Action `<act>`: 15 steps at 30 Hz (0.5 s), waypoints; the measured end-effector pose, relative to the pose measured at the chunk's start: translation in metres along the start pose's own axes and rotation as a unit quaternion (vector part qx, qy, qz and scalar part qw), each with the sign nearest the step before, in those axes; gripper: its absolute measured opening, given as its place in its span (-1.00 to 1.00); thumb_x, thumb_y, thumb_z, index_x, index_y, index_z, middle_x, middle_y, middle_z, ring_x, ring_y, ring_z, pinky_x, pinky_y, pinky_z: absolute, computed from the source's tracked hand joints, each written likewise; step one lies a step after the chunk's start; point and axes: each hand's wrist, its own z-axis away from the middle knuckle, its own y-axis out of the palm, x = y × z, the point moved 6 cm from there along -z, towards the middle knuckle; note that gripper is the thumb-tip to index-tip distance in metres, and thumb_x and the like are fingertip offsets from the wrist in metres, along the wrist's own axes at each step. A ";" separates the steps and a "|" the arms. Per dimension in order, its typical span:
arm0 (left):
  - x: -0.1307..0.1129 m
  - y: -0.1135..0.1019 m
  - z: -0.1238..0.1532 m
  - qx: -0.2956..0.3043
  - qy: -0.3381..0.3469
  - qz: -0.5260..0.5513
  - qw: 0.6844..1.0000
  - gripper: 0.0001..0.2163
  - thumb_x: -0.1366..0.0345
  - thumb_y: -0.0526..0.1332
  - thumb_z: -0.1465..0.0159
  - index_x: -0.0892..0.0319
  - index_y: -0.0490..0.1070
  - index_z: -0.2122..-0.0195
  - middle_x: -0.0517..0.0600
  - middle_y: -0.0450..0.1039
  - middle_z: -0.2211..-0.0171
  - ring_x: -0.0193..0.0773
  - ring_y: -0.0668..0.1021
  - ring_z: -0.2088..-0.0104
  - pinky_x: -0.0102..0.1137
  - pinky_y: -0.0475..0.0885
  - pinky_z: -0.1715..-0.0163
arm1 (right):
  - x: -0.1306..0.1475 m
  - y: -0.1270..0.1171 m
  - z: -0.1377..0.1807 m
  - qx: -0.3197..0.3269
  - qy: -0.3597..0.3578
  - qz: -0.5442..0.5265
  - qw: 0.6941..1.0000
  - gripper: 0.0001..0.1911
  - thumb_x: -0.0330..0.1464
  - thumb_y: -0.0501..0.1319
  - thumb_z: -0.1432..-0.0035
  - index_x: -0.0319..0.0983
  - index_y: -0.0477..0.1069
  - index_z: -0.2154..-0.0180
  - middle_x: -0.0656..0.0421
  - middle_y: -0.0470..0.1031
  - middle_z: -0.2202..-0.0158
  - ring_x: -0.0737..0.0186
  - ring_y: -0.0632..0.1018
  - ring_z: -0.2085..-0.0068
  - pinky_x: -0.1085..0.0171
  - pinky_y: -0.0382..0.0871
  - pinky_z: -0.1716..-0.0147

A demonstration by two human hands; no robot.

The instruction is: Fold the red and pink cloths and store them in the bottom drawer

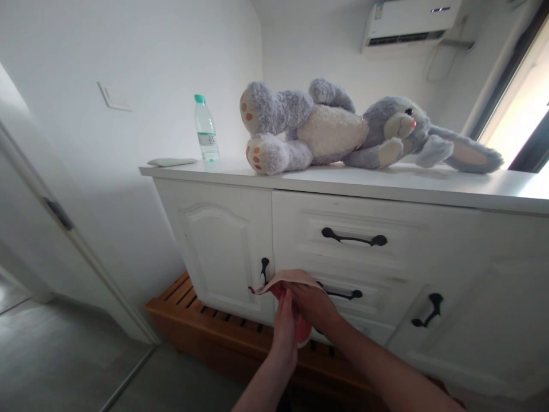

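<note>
Both hands' fingers pinch a pink cloth: left hand under, right hand on top, low by cabinet drawer handle. Looks mid-fold; next prob needs edges lined up. Plush bunny, water bottle on worktop above.

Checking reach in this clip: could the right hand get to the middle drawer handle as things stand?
Probably yes. The right hand is right beside the drawer handle with nothing between them, but its grip is taken up by the pink cloth, which the left hand also holds.
</note>
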 end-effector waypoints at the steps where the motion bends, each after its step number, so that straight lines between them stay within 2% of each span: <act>1: -0.002 0.009 0.003 0.000 0.001 0.019 1.000 -0.68 0.24 0.17 -0.35 0.20 0.45 -0.09 0.17 0.50 -0.19 -0.11 0.50 -0.20 -0.25 0.31 -0.28 | -0.008 0.000 0.002 0.017 0.028 -0.045 0.998 -0.58 -0.43 -0.07 -0.41 -0.43 0.56 0.18 0.02 0.59 -0.03 0.37 0.58 0.02 0.31 0.49 0.06; 2: -0.001 0.017 0.005 0.000 -0.002 0.035 0.999 -0.68 0.26 0.15 -0.36 0.20 0.44 -0.10 0.16 0.48 -0.21 -0.12 0.49 -0.21 -0.26 0.30 -0.29 | -0.016 0.001 0.006 0.040 0.063 -0.105 0.992 -0.64 -0.48 -0.02 -0.37 -0.40 0.53 0.03 0.04 0.55 -0.09 0.29 0.57 -0.04 0.27 0.47 -0.01; 4: 0.003 0.029 0.007 0.003 -0.007 0.055 0.998 -0.67 0.28 0.13 -0.37 0.22 0.44 -0.11 0.18 0.47 -0.22 -0.12 0.48 -0.22 -0.26 0.28 -0.31 | -0.027 0.006 0.019 0.079 0.119 -0.227 0.963 -0.56 -0.51 0.04 -0.31 -0.36 0.39 -0.17 0.05 0.49 -0.17 0.18 0.51 -0.15 0.21 0.40 -0.15; 7: 0.015 0.040 0.013 0.043 -0.009 0.029 0.999 -0.62 0.20 0.17 -0.34 0.26 0.44 -0.13 0.21 0.49 -0.19 -0.07 0.49 -0.21 -0.21 0.27 -0.32 | -0.036 0.008 0.045 0.098 0.156 -0.324 0.928 -0.48 -0.48 0.07 -0.30 -0.34 0.25 -0.27 0.00 0.39 -0.26 0.09 0.40 -0.25 0.11 0.29 -0.26; 9: 0.022 0.044 0.021 0.068 0.001 -0.031 0.997 -0.53 0.10 0.21 -0.31 0.28 0.43 -0.16 0.22 0.48 -0.20 -0.02 0.47 -0.23 -0.18 0.24 -0.33 | -0.040 0.006 0.061 0.096 0.167 -0.333 0.923 -0.46 -0.45 0.10 -0.29 -0.32 0.22 -0.29 -0.01 0.37 -0.27 0.05 0.38 -0.26 0.07 0.28 -0.27; 11: 0.025 0.047 0.031 0.070 0.027 -0.134 0.988 -0.45 0.03 0.22 -0.28 0.30 0.41 -0.19 0.22 0.42 -0.25 0.00 0.40 -0.29 -0.18 0.15 -0.36 | -0.044 0.002 0.077 0.098 0.176 -0.317 0.927 -0.46 -0.44 0.14 -0.27 -0.30 0.24 -0.27 -0.03 0.40 -0.23 0.01 0.41 -0.23 0.03 0.30 -0.24; 13: 0.028 0.054 0.043 0.075 0.055 -0.241 0.966 -0.42 0.01 0.19 -0.29 0.29 0.36 -0.24 0.18 0.32 -0.32 -0.03 0.29 -0.36 -0.21 0.04 -0.40 | -0.049 0.000 0.095 0.109 0.191 -0.299 0.928 -0.49 -0.45 0.17 -0.26 -0.31 0.28 -0.23 -0.05 0.44 -0.19 -0.01 0.44 -0.19 0.00 0.34 -0.21; 15: 0.035 0.067 0.053 0.100 0.056 -0.299 0.947 -0.41 0.00 0.15 -0.31 0.25 0.30 -0.28 0.13 0.27 -0.35 -0.06 0.22 -0.40 -0.23 -0.05 -0.41 | -0.057 -0.001 0.116 0.125 0.215 -0.290 0.924 -0.50 -0.46 0.17 -0.26 -0.32 0.28 -0.23 -0.07 0.44 -0.18 -0.01 0.45 -0.18 0.00 0.37 -0.18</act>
